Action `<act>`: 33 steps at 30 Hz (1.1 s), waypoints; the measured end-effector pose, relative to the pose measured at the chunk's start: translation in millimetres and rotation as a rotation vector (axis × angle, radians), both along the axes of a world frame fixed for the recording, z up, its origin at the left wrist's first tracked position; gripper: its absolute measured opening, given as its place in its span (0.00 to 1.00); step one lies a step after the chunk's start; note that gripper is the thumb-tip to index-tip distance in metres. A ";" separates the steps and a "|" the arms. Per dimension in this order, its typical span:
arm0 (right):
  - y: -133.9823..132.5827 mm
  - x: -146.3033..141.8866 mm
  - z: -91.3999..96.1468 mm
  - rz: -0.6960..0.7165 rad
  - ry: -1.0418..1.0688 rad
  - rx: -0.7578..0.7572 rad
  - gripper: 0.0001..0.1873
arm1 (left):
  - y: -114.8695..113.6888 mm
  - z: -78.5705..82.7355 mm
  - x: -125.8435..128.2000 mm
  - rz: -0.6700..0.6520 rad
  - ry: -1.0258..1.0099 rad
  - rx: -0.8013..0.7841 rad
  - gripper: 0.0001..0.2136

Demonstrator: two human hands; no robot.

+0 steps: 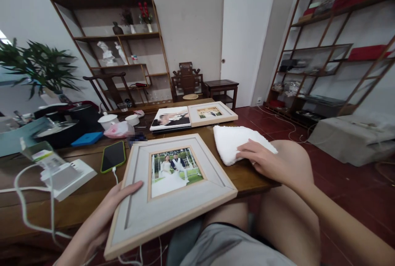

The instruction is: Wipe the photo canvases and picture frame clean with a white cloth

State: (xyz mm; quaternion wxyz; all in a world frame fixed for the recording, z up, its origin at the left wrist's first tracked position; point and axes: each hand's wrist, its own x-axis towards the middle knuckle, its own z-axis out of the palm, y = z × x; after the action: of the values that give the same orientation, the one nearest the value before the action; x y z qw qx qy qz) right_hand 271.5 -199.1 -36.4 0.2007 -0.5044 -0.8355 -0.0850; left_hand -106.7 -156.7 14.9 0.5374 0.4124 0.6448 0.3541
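A light wooden picture frame [182, 212] with a grey mat and a wedding photo [175, 171] is tilted over the table's front edge. My left hand [115, 198] grips its left side, thumb on the front and the other fingers hidden beneath. A folded white fluffy cloth [231, 140] lies at the table's right edge. My right hand [257, 157] is closed on the near side of this cloth, its fingers bent and partly sunk into the pile. Behind them lie a second framed photo [193, 115] and a photo panel [168, 125], side by side.
On the wooden table [251, 175] at left are a phone [113, 156] on a white cable, a power strip [75, 179], a blue box [87, 138], a pot [57, 132] and white cups [108, 120]. Shelves [114, 37] and a low side table [222, 85] stand beyond.
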 end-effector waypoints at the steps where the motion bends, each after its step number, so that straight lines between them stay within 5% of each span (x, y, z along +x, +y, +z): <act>1: -2.3 7.8 -2.4 0.030 0.005 0.003 0.31 | 3.8 1.6 0.0 -0.018 0.026 0.015 0.15; 5: -8.8 24.4 -6.5 0.109 0.018 -0.017 0.28 | 23.0 3.6 0.2 -0.114 0.201 0.113 0.14; 11: -20.7 3.6 -5.0 -0.017 0.028 0.112 0.06 | 49.7 -8.3 5.5 -0.359 0.518 0.299 0.20; 19: -3.3 -0.3 -12.1 -0.097 -0.095 0.245 0.07 | 71.9 -18.8 14.6 -0.423 0.643 0.378 0.20; 26: 5.3 24.6 25.3 -0.332 0.791 0.499 0.06 | 75.4 -18.8 27.6 -0.458 0.757 0.462 0.19; 33: 15.5 6.8 36.9 -0.149 0.900 0.164 0.11 | 76.8 -20.7 41.1 -0.487 0.701 0.460 0.19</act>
State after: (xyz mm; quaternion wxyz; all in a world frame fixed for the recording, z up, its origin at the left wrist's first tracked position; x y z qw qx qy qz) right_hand 278.3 -183.6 0.5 0.5760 -0.5321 -0.6174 0.0624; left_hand -65.6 -79.9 -5.8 0.2499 0.7538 0.5770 0.1911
